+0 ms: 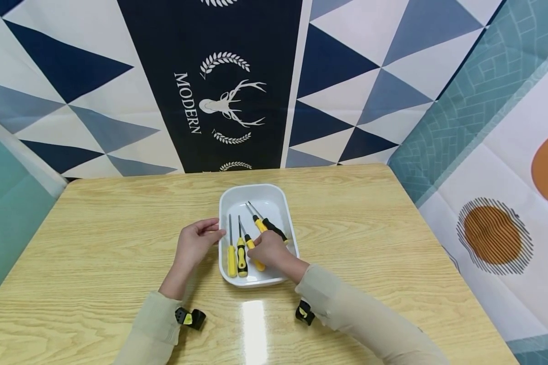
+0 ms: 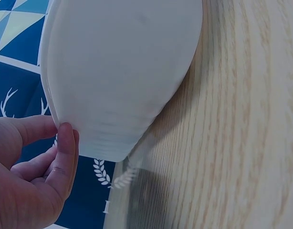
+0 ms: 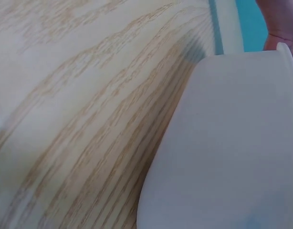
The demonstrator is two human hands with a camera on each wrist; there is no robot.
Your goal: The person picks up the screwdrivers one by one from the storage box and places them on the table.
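Note:
A white plastic tray (image 1: 259, 283) sits on the table with several screwdrivers in it. My left hand (image 1: 196, 243) pinches its left rim between thumb and fingers; the left wrist view shows that grip on the rim of the tray (image 2: 122, 71). My right hand (image 1: 271, 249) reaches over the right wall and holds a yellow-and-black screwdriver (image 1: 259, 264) by the handle. To its left lie a yellow-handled screwdriver (image 1: 231, 261) and another black-and-yellow screwdriver (image 1: 242, 261). Beyond the right hand are a yellow-handled screwdriver (image 1: 259, 223), partly hidden, and a black-handled screwdriver (image 1: 274, 229).
The wooden table (image 1: 118, 238) extends on both sides of the tray. Behind it hangs a patterned cloth (image 1: 228, 101) with a deer print. A black wrist camera (image 1: 191, 318) is worn at the left cuff, another black camera (image 1: 305, 312) at the right.

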